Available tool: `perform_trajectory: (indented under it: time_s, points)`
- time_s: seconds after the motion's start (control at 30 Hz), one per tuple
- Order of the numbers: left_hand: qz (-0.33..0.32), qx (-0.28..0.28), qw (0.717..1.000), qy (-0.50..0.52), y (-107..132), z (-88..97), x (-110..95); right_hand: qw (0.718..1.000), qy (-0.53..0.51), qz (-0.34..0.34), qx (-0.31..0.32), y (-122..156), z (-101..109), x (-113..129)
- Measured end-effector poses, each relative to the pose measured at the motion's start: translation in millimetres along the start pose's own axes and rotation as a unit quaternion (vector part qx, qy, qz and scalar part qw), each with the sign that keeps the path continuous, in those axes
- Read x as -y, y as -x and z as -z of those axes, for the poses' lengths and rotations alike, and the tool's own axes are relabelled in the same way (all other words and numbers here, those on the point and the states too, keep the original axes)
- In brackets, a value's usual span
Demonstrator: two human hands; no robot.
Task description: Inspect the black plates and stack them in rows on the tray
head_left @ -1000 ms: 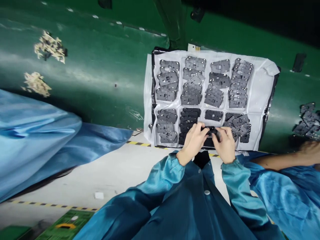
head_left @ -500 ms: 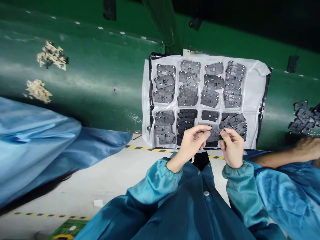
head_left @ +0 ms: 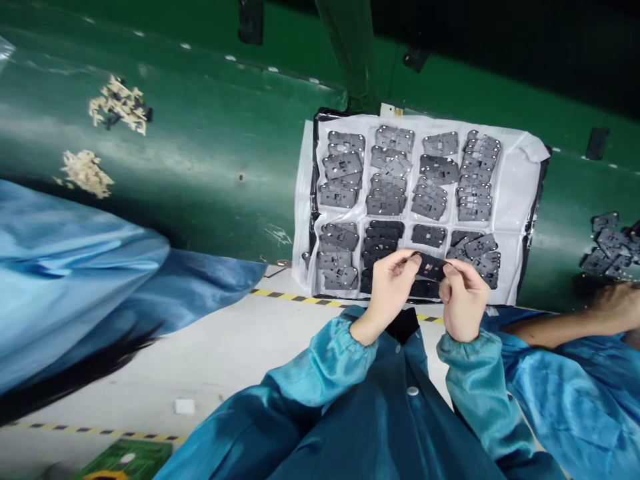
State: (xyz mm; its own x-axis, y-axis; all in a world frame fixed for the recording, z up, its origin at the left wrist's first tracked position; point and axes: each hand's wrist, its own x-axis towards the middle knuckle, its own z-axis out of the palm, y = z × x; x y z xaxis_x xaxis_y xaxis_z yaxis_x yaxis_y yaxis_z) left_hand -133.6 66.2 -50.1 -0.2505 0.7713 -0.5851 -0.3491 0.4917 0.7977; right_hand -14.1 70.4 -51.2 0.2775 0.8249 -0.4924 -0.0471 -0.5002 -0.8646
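Between my two hands is a flat black plastic plate [head_left: 431, 267] with small cutouts, tilted over the near edge of a tray. My left hand [head_left: 393, 283] pinches its left end between thumb and fingers. At the right end, my right hand [head_left: 463, 293] pinches it the same way. Below lies the tray lined with white sheeting [head_left: 517, 180], divided into compartments. Similar dark plates [head_left: 341, 167] lie in overlapping stacks in those compartments. A single plate [head_left: 429, 235] shows just beyond the held one.
On the green bench [head_left: 225, 213], two piles of cream-coloured small parts [head_left: 87, 175] lie at left. A heap of black parts [head_left: 613, 243] is at right, near a co-worker's hand [head_left: 617, 307]. Another person's blue sleeve [head_left: 75, 267] is at left.
The plate has turned in my fingers, so its face with the cutouts shows more plainly. The whole view has shifted, and the tray appears further right.
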Motion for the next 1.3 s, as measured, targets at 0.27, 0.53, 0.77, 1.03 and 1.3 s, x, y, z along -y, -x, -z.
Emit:
perform_trajectory:
  time_s: [0.27, 0.53, 0.77, 1.03, 1.3]
  points:
    - [0.017, 0.026, 0.999, 0.011, -9, 7.4, -1, 0.999, 0.028, -0.006, 0.035, -6, -2, -3]
    - [-0.127, 0.045, 0.975, -0.179, -29, 22.7, 6, 0.995, 0.082, 0.022, 0.055, -45, -1, -10]
    - [-0.254, 0.146, 0.778, -0.555, -26, 51.3, 28, 0.909, 0.344, 0.22, 0.081, -66, 24, -5]
    - [-0.247, 0.112, 0.865, -0.423, -20, 42.9, 26, 0.894, 0.337, 0.182, 0.234, -32, 29, -23]
    - [0.023, 0.099, 0.992, -0.074, -1, 23.3, -4, 0.991, 0.04, -0.05, 0.118, -13, 24, -7]
